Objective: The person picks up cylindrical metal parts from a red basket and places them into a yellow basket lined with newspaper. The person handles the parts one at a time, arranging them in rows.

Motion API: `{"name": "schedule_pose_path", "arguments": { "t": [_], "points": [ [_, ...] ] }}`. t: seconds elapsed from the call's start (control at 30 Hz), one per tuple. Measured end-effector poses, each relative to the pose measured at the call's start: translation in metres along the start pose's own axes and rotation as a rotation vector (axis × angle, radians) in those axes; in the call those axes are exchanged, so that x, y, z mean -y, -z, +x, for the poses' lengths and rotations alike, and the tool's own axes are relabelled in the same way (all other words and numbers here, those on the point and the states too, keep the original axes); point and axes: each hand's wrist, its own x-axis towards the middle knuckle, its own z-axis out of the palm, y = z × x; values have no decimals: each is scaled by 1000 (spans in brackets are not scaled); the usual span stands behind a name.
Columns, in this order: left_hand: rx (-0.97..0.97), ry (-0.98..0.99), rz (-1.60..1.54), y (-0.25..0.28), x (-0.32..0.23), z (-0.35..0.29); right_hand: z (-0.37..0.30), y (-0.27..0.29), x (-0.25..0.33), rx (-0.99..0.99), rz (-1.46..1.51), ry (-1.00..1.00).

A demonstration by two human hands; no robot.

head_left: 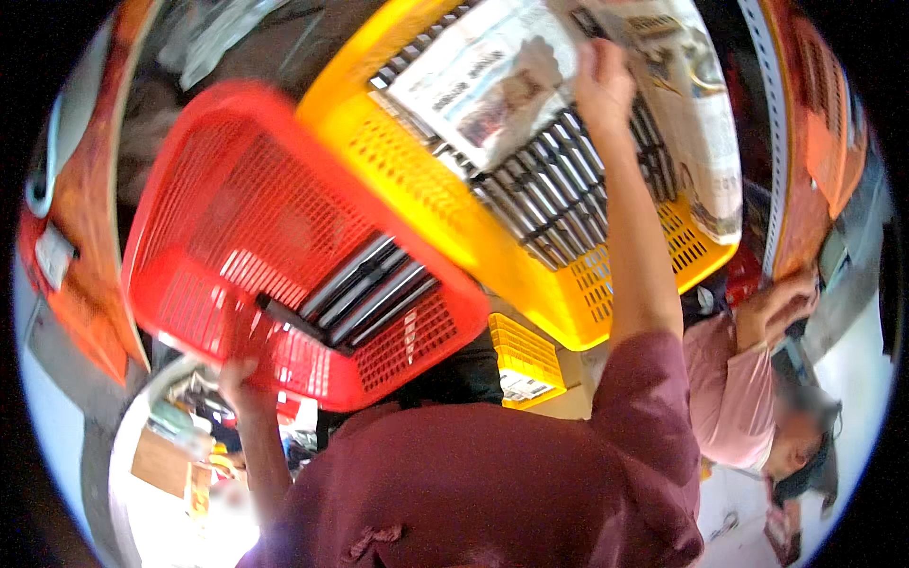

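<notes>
My left hand is closed on the near left rim of a red plastic basket, which tilts toward me. Several black and silver rods lie in its lower right part; their exact kind cannot be made out. Over the larger yellow basket, my right hand reaches in with its fingers closed at the end of a dark rod, partly blurred. Beneath it, rows of similar rods are packed side by side. A newspaper sheet partly covers them, and another newspaper lines the right wall.
A small yellow basket with a white label stands below the large one. At the right, another person in a pink top has their hands near an orange structure. Clear plastic wrapping lies at the upper left.
</notes>
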Motion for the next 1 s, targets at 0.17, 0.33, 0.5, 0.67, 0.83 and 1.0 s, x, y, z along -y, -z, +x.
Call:
{"name": "schedule_pose_path", "arguments": {
  "t": [0.17,0.33,0.5,0.67,0.83,1.0],
  "points": [
    [58,-5,0,-16,-3,-1,-62,99,149,-266,834,-11],
    [56,-31,-38,-18,-4,-4,-131,121,248,500,329,669],
    [71,-85,48,-7,-7,-6,-146,90,254,674,-242,1031],
    [73,-38,60,-3,-7,-8,-145,69,261,588,-158,1192],
    [110,-54,15,-21,-6,-8,-153,85,261,597,-29,1021],
    [89,-35,30,-25,-5,-1,-141,151,242,440,769,413]
  ]
}}
